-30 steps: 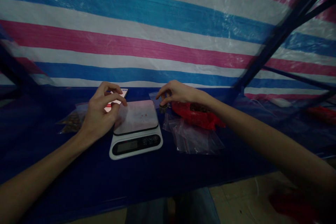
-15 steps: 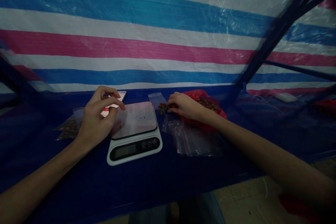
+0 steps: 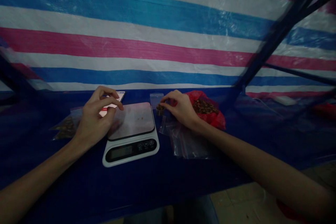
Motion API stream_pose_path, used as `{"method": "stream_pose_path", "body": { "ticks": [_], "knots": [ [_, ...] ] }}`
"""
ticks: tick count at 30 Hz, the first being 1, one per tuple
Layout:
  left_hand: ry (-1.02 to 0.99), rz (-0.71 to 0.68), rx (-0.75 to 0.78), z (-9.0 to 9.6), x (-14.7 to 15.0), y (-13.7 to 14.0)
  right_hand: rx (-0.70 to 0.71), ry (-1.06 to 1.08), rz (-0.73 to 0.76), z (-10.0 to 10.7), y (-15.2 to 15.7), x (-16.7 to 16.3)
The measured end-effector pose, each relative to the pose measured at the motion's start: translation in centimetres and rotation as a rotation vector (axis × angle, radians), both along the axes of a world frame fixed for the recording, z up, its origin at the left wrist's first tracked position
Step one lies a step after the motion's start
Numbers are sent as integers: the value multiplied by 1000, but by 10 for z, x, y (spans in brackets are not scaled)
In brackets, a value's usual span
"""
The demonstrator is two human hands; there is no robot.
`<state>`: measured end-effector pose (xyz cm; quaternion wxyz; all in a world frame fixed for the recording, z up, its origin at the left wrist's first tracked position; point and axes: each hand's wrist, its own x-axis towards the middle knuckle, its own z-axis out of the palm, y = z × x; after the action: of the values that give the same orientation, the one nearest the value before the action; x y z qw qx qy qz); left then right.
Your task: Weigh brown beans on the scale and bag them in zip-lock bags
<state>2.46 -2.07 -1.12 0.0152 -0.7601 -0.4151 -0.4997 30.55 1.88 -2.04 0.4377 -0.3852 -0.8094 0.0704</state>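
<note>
My left hand [image 3: 98,112] hovers at the left edge of a white kitchen scale [image 3: 131,150], its fingers bent and apart, with nothing held. A few small brown crumbs [image 3: 140,118] lie on the scale's plate. My right hand [image 3: 181,108] is at a small metal cup [image 3: 160,111] filled with brown dried bits. Thumb and forefinger come together over the cup's top; whatever is between them is too small to make out. Just right of this hand, a red plastic bag [image 3: 219,120] lies open with many brown dried pieces [image 3: 204,106] inside.
Clear zip bags [image 3: 183,145] lie below my right hand, and another zip bag [image 3: 156,96] is behind the cup. Filled zip bags [image 3: 65,127] and a lit phone [image 3: 119,97] are by my left hand. Blue metal posts [image 3: 262,56] frame the blue table.
My right hand has shifted left from the red bag's edge to the top of the metal cup, uncovering more of the bag. My left hand stays nearly still.
</note>
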Motion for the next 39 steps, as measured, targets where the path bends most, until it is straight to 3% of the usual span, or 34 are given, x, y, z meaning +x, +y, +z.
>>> {"method": "stream_pose_path", "body": {
  "ticks": [6,9,12,16,21,23,27,30,33,35,39],
  "knots": [
    [22,-10,-4,-3,-6,7,-10,-7,22,8,1,7],
    [34,-10,-38,-3,-10,8,-47,-122,109,6,0,15],
    [45,-4,-44,-4,-12,7,8,-213,202,1,-2,19],
    [66,1,-32,-4,-13,6,4,-157,150,0,-5,22],
    [70,-17,-35,-5,-12,7,-42,-249,175,9,-8,26],
    [66,-14,-44,-6,-13,8,21,-241,129,19,-6,33],
    [49,-5,-32,-6,-17,11,90,-51,-119,41,5,67],
    [39,2,-25,-2,-20,11,-65,-37,-166,43,13,100],
    [21,26,-25,0,-21,11,-274,-238,-9,32,14,123],
    [15,30,-31,1,-21,12,-361,-339,54,23,14,129],
    [5,49,-57,1,-22,13,-445,-414,32,14,15,125]
  ]
}}
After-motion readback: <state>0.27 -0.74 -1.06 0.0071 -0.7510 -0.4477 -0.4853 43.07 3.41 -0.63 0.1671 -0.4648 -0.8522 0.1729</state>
